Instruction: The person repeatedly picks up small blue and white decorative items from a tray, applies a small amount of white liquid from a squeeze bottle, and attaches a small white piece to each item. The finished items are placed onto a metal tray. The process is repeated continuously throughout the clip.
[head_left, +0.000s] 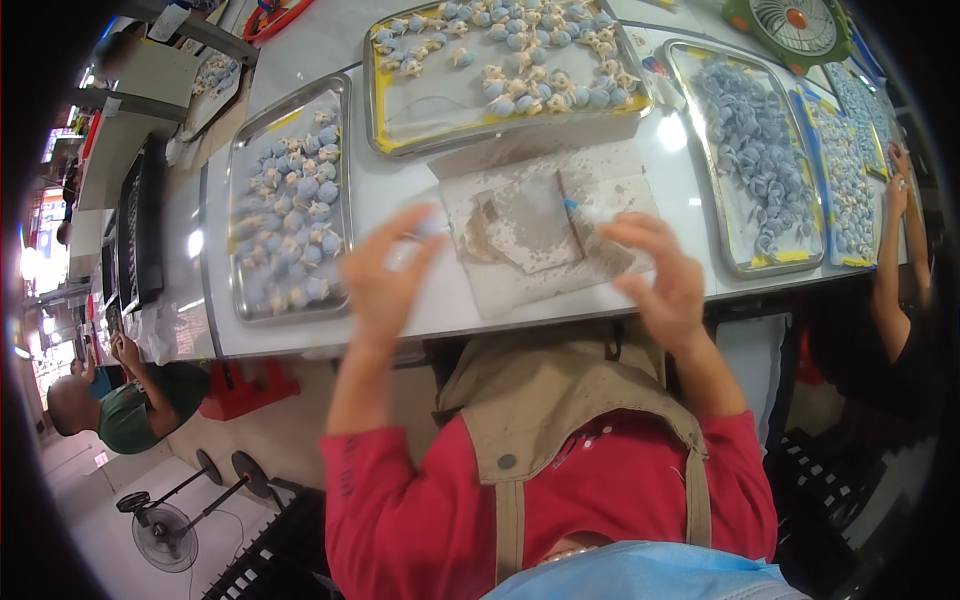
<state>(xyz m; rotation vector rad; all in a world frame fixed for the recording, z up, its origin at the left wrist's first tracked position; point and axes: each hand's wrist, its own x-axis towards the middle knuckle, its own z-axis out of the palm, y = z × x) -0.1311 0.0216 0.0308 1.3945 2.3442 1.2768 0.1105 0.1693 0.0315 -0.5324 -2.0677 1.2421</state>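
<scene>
My left hand (pixel 385 275) is raised between the left tray and the stained sheet. Motion smears it, but its thumb and forefinger curl around a small pale piece (pixel 428 222) whose kind I cannot make out. My right hand (pixel 662 280) hovers over the sheet's right edge, finger and thumb spread apart, with nothing visible between them. Below and between the hands lies a creased, wet-spotted sheet (pixel 480 290) with a greyish square pad (pixel 530 225) on it. A thin brown strip (pixel 572 220) and a tiny bright blue bit (pixel 571 204) are at the pad's right side.
Small blue-and-cream figures fill a metal tray (pixel 236 262) at left and another tray (pixel 385 140) at the back. Blue-grey curled pieces (pixel 750 150) lie in a right-hand tray. Beyond are more trays, a green fan (pixel 795 22) and a co-worker's hands (pixel 898 175).
</scene>
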